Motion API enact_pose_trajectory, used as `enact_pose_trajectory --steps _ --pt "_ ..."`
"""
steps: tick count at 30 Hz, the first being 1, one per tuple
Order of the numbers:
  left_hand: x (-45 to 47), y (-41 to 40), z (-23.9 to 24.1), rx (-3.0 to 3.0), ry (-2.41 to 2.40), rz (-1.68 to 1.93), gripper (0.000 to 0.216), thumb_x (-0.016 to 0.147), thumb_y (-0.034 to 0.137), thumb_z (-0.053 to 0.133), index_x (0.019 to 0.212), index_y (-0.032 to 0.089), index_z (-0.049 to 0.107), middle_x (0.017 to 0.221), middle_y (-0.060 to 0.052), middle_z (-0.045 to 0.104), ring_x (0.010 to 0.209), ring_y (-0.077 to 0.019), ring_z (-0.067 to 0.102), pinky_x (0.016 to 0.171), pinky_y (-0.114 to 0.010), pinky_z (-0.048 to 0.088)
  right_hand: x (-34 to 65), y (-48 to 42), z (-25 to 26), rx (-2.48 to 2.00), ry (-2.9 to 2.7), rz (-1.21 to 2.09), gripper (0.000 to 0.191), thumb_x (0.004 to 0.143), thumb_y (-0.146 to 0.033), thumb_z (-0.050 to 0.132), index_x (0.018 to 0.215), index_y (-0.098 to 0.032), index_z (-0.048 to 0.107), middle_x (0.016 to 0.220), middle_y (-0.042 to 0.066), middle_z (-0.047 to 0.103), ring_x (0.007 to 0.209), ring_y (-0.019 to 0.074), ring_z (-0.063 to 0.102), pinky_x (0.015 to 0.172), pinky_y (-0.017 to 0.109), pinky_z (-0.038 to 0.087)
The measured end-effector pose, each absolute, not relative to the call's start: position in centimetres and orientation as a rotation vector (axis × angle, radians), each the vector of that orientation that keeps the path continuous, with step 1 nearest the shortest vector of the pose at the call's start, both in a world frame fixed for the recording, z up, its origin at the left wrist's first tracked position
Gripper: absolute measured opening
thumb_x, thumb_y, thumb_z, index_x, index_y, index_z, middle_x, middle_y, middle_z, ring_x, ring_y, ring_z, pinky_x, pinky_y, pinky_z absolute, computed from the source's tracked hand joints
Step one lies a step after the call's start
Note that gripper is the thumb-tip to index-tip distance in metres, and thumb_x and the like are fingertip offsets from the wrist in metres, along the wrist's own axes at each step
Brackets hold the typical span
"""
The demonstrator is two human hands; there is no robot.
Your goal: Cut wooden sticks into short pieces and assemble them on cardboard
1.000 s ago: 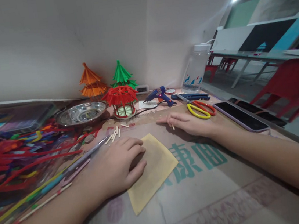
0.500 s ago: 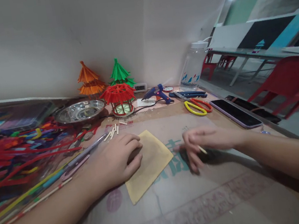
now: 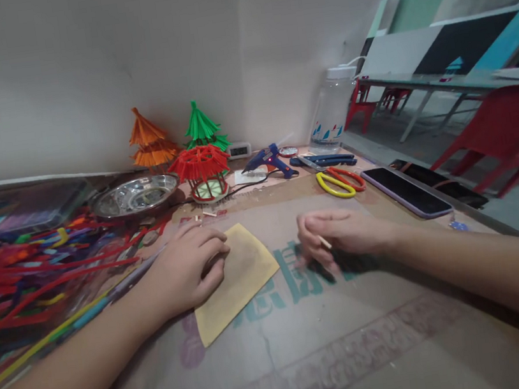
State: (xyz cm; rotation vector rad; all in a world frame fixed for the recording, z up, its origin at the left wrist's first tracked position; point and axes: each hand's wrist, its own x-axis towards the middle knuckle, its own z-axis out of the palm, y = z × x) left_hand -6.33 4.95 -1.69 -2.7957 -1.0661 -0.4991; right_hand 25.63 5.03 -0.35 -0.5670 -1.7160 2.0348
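My left hand (image 3: 195, 265) rests on the left part of a yellow sheet that looks like sandpaper (image 3: 240, 284), darkened in its middle. Its fingers are loosely bent and its thumb stands apart, with nothing held. To the right of the sheet, just above the tabletop, my right hand (image 3: 330, 236) is closed on a short pale wooden stick (image 3: 325, 242); one end shows below the thumb, and its fingertips are blurred. Another short pale stick (image 3: 209, 214) lies beyond my left hand, which hides most of the small pile there.
Craft pipe cleaners (image 3: 49, 275) crowd the left side, near a metal dish (image 3: 137, 195). Red (image 3: 201, 164), orange (image 3: 149, 136) and green (image 3: 201, 125) pavilion models stand behind. A glue gun (image 3: 270, 161), scissors (image 3: 337, 182), a bottle (image 3: 329, 110) and a phone (image 3: 406, 192) line the back right.
The view has shifted slightly. My right hand, with the stick, has come a little closer to the sheet and its fingers are more gathered. My left hand stays on the sheet, now covering more of the stick pile.
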Motion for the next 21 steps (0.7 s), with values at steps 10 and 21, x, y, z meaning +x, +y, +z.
enact_pose_trajectory --steps 10,21 --pt "-5.6 4.4 -1.4 -2.807 -1.129 -0.497 0.023 0.093 0.028 0.05 0.101 0.017 0.069 0.113 -0.011 0.071 0.107 -0.0287 0.064 0.101 -0.05 0.044 29.9 1.6 0.1 -0.721 -1.691 2.018 0.044 0.099 -0.056 0.053 0.072 -0.022 0.048 0.051 -0.007 0.051 0.052 0.0121 0.062 0.082 0.034 0.056" --pt "-3.5 2.7 -1.1 -2.948 -1.018 -0.519 0.029 0.099 0.032 0.051 0.121 0.02 0.066 0.125 -0.009 0.065 0.116 -0.0265 0.058 0.104 -0.047 0.039 21.1 7.0 0.7 -1.015 -2.139 1.022 0.021 0.093 -0.038 0.056 0.081 -0.02 0.059 0.063 -0.003 0.06 0.056 0.0114 0.053 0.056 0.024 0.04"
